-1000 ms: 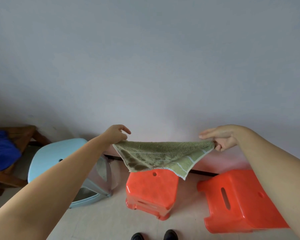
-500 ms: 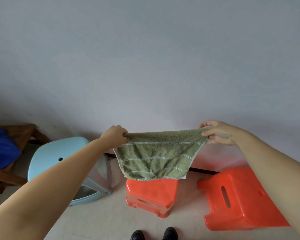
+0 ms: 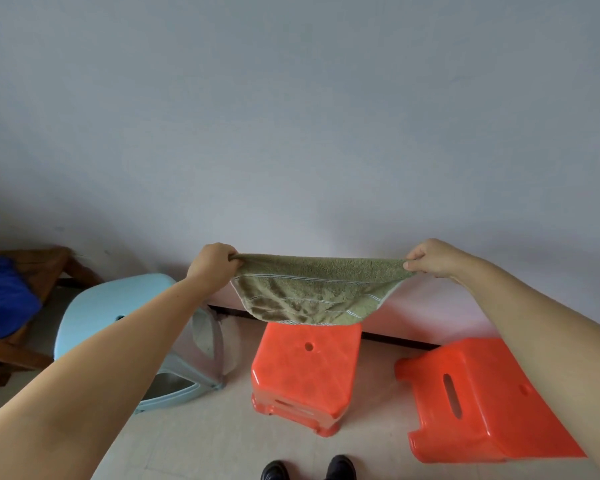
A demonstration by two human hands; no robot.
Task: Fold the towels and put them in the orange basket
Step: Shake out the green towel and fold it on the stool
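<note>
A green towel (image 3: 312, 292) with pale stripes hangs stretched in the air between my two hands, in front of the wall. My left hand (image 3: 212, 265) grips its left top corner. My right hand (image 3: 430, 257) pinches its right top corner. The towel sags in the middle and its lower edge hangs just above the nearer orange stool (image 3: 302, 368). No orange basket is in view.
A second orange stool (image 3: 478, 396) stands at the right on the tiled floor. A light blue stool (image 3: 108, 313) stands at the left. A wooden bench (image 3: 32, 268) at the far left carries a blue cloth (image 3: 4, 299). My black shoes (image 3: 307, 469) show at the bottom edge.
My hands have pulled farther apart and turned the towel from a slack, tilted hang to a wide stretch along its top edge; the lower edge now sags in a curve.
</note>
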